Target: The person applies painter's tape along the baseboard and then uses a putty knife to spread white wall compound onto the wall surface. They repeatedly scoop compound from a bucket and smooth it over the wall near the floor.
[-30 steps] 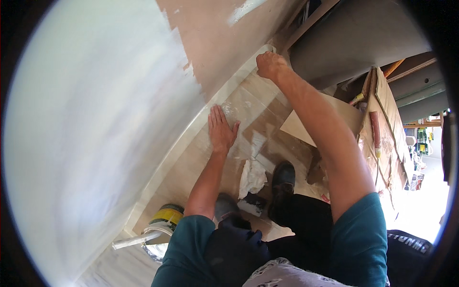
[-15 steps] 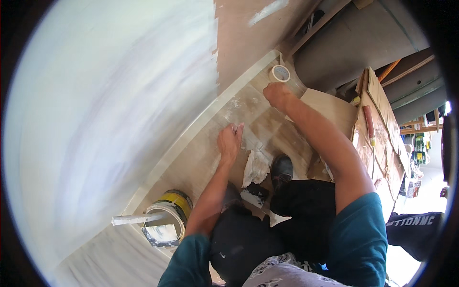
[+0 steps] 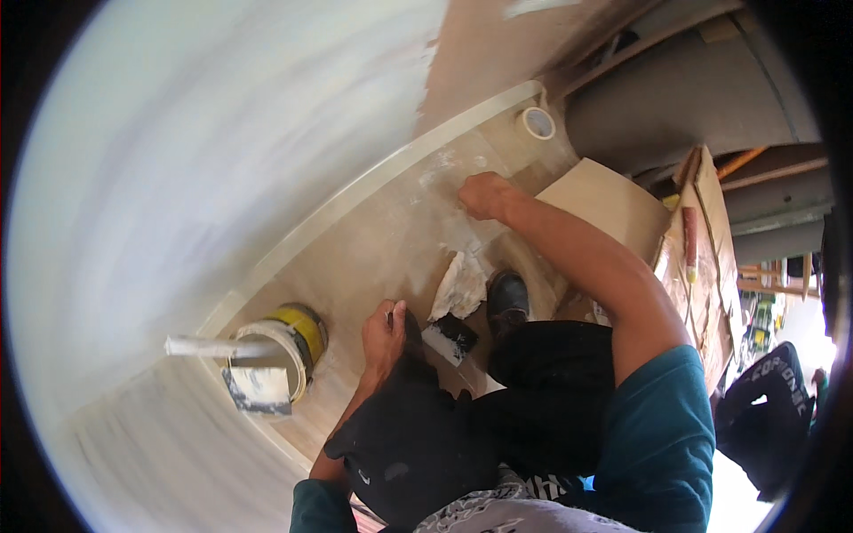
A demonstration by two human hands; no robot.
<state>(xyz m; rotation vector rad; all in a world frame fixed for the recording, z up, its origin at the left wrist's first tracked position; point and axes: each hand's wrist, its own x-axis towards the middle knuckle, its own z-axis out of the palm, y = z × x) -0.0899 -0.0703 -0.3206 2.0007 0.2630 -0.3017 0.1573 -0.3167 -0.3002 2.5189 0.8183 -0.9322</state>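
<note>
Cream tape roll (image 3: 526,127), ring-shaped, strip (image 3: 543,98) trailing, fingers curled on left hand (image 3: 382,338) and right hand (image 3: 484,195), cannot tell if gripping

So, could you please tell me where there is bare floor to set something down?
The widest bare floor lies between bucket, pale skirting and left hand; a smaller patch, between tape roll and right hand. It is crowded beside the right shoe: crumpled white material and a black-and-white flat piece.

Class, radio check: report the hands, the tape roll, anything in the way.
Left hand curled beside left leg, right hand curled over floor; contents unclear. Tape roll apart from both, near baseboard. Possible obstacle: crumpled white sheet by right shoe.
</note>
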